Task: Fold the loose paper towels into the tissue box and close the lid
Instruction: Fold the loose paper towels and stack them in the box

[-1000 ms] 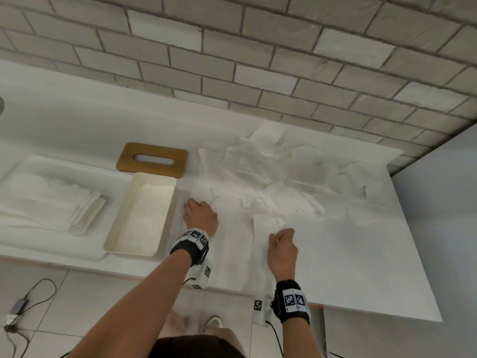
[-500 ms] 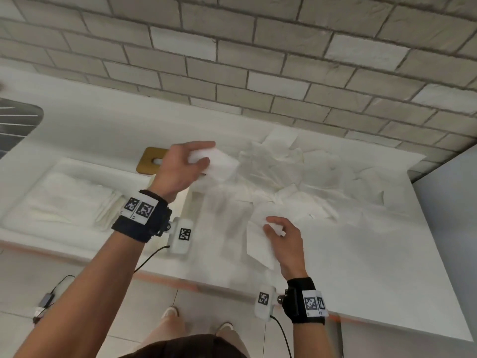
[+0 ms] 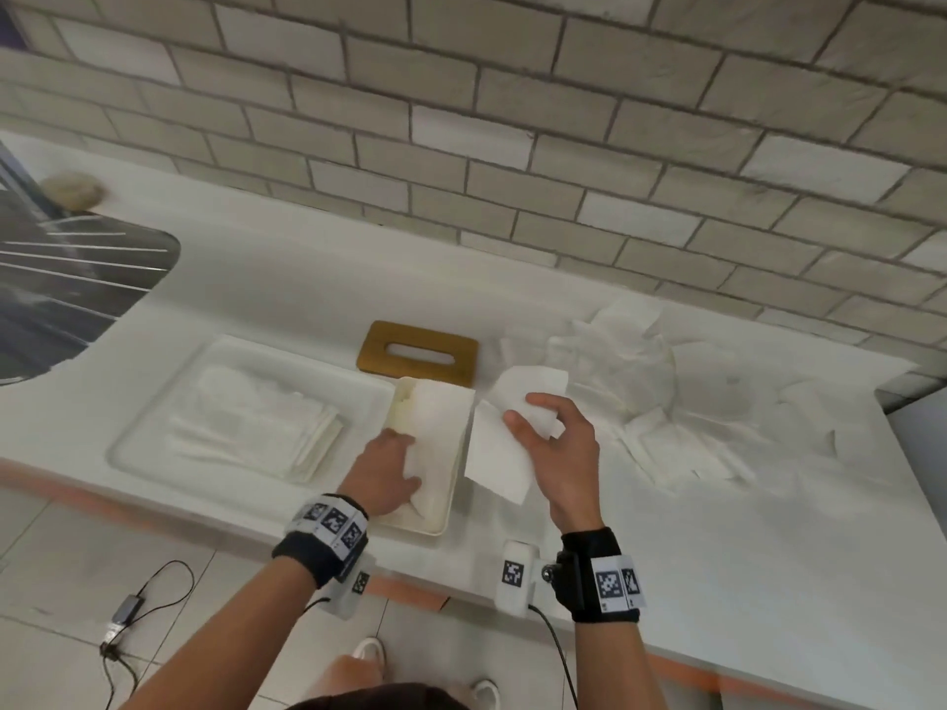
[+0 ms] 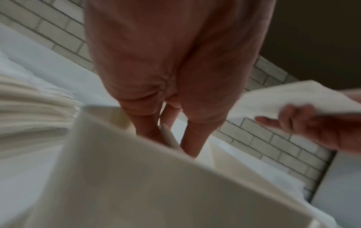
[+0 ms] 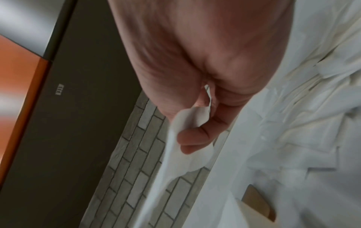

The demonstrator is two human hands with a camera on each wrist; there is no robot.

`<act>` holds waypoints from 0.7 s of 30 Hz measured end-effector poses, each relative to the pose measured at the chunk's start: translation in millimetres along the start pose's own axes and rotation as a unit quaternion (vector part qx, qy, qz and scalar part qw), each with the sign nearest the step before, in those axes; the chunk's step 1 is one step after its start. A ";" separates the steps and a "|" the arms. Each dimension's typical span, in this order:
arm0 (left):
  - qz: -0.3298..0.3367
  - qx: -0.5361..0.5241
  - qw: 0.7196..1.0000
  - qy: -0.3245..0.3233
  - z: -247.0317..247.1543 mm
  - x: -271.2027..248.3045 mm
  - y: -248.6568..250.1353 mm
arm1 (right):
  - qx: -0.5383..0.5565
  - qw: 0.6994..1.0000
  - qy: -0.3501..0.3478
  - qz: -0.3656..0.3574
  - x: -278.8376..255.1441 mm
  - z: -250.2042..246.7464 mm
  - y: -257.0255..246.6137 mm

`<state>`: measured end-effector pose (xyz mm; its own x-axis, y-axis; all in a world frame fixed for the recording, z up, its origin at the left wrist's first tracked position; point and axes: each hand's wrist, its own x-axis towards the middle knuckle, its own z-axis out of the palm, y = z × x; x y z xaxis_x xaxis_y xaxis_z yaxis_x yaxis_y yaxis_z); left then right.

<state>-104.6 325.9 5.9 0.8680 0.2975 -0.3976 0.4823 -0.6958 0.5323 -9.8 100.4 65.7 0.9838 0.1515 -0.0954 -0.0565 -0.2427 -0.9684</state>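
The left hand (image 3: 388, 471) lies with straight fingers on a paper towel (image 3: 439, 422) it is pressing flat into the open tissue box (image 3: 435, 520), which sits at the near edge of the white surface (image 3: 768, 581). The right hand (image 3: 561, 448) pinches a second paper towel (image 3: 499, 453) just right of the box, held up off the surface. These sheets look light, limp and easy to tear or crumple, so a corner or edge pinch probably suits them best. The loose pile (image 3: 681, 402) lies well to the right near the brick wall (image 3: 512, 120), and the wooden lid (image 3: 419, 353) lies just behind the box. A tray (image 3: 153, 417) of folded towels bounds the left; open room remains right and front.
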 end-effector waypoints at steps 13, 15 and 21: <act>0.111 0.003 0.991 0.073 -46.3 -49.8 -37.5 | -0.264 0.932 -0.246 0.032 -10.6 94.3 -9.9; 0.102 -0.007 0.989 0.106 -53.3 -54.1 -46.7 | -0.372 0.887 -0.273 0.030 -14.0 114.3 -4.7; 0.093 0.017 0.991 0.092 -46.8 -43.4 -59.8 | -0.465 0.852 -0.240 0.006 -32.9 137.7 3.8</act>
<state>-165.5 385.2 26.2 0.9497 0.2741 -0.1513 0.3109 -0.7699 0.5574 -65.8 226.4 33.5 0.7885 0.4648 -0.4028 0.3132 -0.8670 -0.3875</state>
